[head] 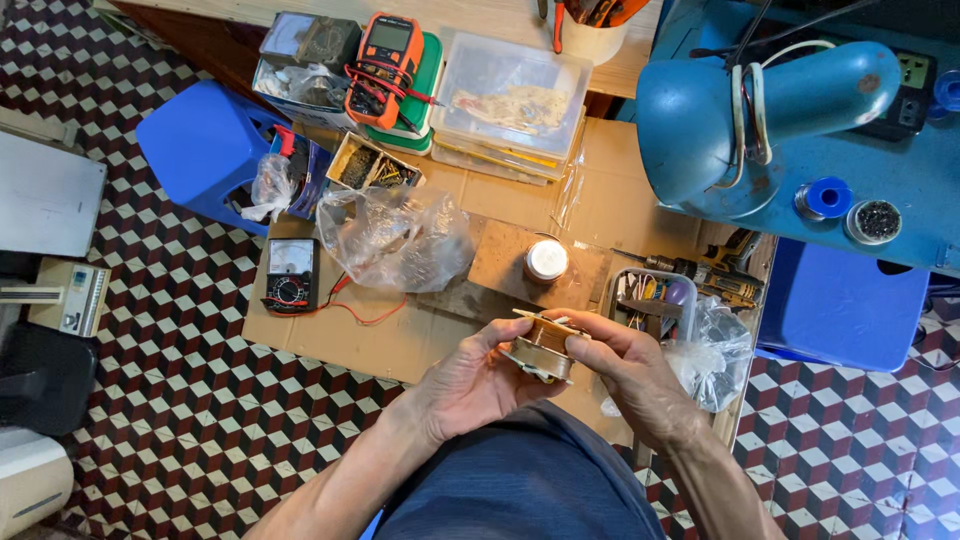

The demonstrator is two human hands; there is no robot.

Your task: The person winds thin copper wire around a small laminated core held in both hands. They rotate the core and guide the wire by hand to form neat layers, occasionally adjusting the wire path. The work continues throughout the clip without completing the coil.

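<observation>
Both hands hold a small copper-wound coil on a pale bobbin [541, 344] over my lap. My left hand [472, 380] cups it from below and the left, thumb on its top edge. My right hand [628, 372] grips its right side, with fingers curled over the top flange. Just beyond the coil stands a small round roll of tape or wire [547, 260] on a wooden board [500, 262].
A cardboard sheet [330, 335] covers the floor, bearing an analogue meter [291, 275] with red leads, a crumpled clear bag [395, 238], a parts tray [652, 300] and boxes. An orange multimeter [385, 65], a blue stool [205, 145] and a blue desk lamp [745, 115] are around.
</observation>
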